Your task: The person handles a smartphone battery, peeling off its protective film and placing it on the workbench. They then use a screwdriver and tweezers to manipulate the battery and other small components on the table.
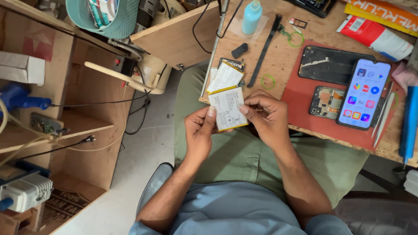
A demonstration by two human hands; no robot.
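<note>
Both hands pinch one flat white battery (227,109) by its long edges. The left hand (199,130) clamps its left edge with thumb on top and fingers beneath. The right hand (266,115) closes on its right edge with bent fingertips, so the printed face stays bare and turned up toward the person. The battery hangs in the air just off the bench's near-left corner, above the green-trousered lap, where it can be turned freely without knocking anything.

A second battery (225,76) of the same kind lies on that corner of the bench (278,56), just beyond the held one. Farther right, a red mat (300,93) along the near edge carries a lit phone (363,93), propped over an opened phone body (326,102). A dark back cover (331,64) lies beside them. A blue bottle (251,16) stands toward the far edge.
</note>
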